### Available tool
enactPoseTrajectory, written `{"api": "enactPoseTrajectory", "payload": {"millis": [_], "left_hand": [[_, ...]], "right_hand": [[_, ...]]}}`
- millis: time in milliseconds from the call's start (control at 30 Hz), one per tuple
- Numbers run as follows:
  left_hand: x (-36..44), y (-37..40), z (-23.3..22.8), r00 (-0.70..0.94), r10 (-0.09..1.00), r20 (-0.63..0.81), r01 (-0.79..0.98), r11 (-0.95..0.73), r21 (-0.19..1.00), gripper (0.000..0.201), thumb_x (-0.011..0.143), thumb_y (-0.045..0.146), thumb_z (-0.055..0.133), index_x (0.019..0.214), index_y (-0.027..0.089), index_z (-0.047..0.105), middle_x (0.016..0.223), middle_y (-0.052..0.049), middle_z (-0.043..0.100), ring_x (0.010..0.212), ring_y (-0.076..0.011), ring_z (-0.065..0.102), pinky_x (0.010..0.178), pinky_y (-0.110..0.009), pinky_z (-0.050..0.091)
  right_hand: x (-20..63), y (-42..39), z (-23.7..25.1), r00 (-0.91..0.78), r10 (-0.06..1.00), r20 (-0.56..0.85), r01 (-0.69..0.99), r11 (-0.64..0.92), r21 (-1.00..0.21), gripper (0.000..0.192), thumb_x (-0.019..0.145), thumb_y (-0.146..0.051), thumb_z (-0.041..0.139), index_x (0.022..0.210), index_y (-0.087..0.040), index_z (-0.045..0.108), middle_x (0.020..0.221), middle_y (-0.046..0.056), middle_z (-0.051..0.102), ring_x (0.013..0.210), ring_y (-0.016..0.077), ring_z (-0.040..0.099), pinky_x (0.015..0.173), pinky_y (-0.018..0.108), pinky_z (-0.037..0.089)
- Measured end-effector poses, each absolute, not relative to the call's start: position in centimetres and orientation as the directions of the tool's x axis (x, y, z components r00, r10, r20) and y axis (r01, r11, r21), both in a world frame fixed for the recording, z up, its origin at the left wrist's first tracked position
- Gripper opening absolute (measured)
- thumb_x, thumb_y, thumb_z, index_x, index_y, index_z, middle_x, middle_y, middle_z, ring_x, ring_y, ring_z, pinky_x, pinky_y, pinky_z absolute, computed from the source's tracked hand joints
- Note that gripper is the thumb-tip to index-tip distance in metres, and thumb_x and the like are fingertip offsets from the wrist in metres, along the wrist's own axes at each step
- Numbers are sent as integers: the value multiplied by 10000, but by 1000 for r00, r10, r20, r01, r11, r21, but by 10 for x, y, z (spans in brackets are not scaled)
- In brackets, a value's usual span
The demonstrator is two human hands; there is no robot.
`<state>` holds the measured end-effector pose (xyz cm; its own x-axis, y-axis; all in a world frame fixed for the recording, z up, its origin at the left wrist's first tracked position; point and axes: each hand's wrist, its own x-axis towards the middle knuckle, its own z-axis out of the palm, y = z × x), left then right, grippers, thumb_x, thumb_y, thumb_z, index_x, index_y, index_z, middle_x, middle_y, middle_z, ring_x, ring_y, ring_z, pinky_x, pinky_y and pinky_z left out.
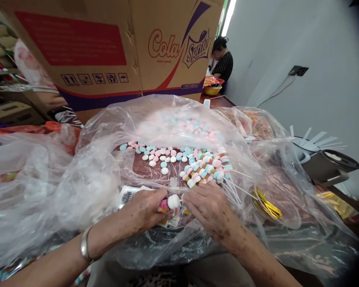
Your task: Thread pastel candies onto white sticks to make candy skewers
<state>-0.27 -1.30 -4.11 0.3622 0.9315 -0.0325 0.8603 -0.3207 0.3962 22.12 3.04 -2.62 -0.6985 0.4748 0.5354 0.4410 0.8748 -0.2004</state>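
1. Nearest the camera, two bare forearms enter from the lower corners; a silver-toned bracelet encircles the left wrist.
2. Candy piece, white at its exposed end and pink nearer the grip; it lies between the hands, projecting from the left hand toward the right hand.
3. Left grip: thumb and fingers closed around the pink part; the white end stands clear of the fingertips.
4. Right grip: fingers curled inward just beside the white end; whether they pinch anything cannot be told.
5. Skewered candies in pink, blue and white, bundled just beyond the right hand; their white sticks point to the lower right.
6. Loose candies of like colours, scattered to the left of the bundle and behind it; some lie under clear plastic sheeting.
7. Gold-coloured strips, right of the sticks; a dark lidded pot stands farther right.
8. Cardboard box, printed "Cola" and "Sprite", rising behind the plastic; another person in a dark patterned top appears right of it, near a yellow basin.
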Motion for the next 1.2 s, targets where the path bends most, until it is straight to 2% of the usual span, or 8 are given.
{"api": "enactPoseTrajectory", "payload": {"millis": [133, 367, 433, 600, 733, 900, 1067, 1200], "left_hand": [[-6, -13, -37, 398, 913, -86, 754, -273, 598, 205, 822, 361, 713, 903, 201, 615, 772, 25, 657, 681, -169, 576, 609, -241, 372], [-5, -10, -40, 402, 906, -133, 672, -193, 715, 254, 768, 377, 755, 885, 206, 608, 781, 44, 641, 688, -156, 557, 588, -223, 362], [-4, -11, -41, 371, 921, -117, 703, -196, 683, 228, 763, 339, 745, 880, 212, 597, 761, 49, 631, 669, -155, 558, 581, -225, 353], [-1, -19, -45, 421, 907, -9, 795, -365, 484, 107, 854, 281, 629, 885, 213, 554, 797, 1, 662, 687, -197, 607, 597, -264, 343], [0, -18, -46, 426, 905, -7, 824, -385, 415, 61, 880, 239, 587, 914, 215, 544, 817, -17, 683, 700, -214, 641, 589, -272, 344], [2, -16, -44, 424, 906, -16, 830, -381, 407, 91, 862, 245, 598, 923, 219, 536, 789, -4, 682, 678, -208, 634, 564, -270, 326], [7, -19, -50, 470, 882, 47, 807, -450, 383, 59, 896, 153, 490, 873, 205, 504, 787, -29, 643, 683, -212, 614, 586, -303, 336], [-2, -18, -56, 457, 887, 69, 787, -439, 434, 95, 909, 256, 580, 935, 218, 498, 799, -7, 640, 681, -201, 602, 584, -287, 336]], "right_hand": [[216, 31, -22, -693, 377, 614, 412, 907, -91, 363, 1043, -172, 447, 739, -169, 646, 648, 7, 587, 669, 174, 447, 685, 333, 284], [218, 26, -8, -752, 248, 610, 314, 949, 2, 349, 1044, -162, 442, 752, -160, 632, 644, 10, 568, 669, 181, 416, 661, 357, 269], [219, 24, -7, -762, 272, 588, 337, 942, 1, 327, 1021, -143, 469, 731, -171, 618, 644, 10, 578, 670, 180, 428, 669, 358, 279], [214, 16, -16, -761, 365, 536, 396, 916, -61, 328, 970, -94, 477, 670, -182, 577, 623, 0, 585, 620, 161, 461, 667, 353, 287], [215, 10, -14, -749, 435, 500, 427, 894, -138, 322, 932, -81, 489, 637, -185, 561, 597, -13, 581, 570, 142, 460, 659, 343, 279], [214, 9, -12, -771, 478, 421, 458, 875, -154, 291, 900, -80, 535, 634, -193, 556, 608, -13, 611, 559, 138, 480, 654, 332, 290], [196, 7, -36, -729, 468, 500, 482, 869, -111, 275, 903, -71, 535, 658, -188, 580, 593, -1, 608, 565, 156, 503, 630, 328, 298], [204, 14, -31, -715, 541, 443, 487, 840, -240, 189, 945, -125, 567, 772, -170, 628, 740, 26, 662, 701, 177, 576, 690, 313, 373]]}}
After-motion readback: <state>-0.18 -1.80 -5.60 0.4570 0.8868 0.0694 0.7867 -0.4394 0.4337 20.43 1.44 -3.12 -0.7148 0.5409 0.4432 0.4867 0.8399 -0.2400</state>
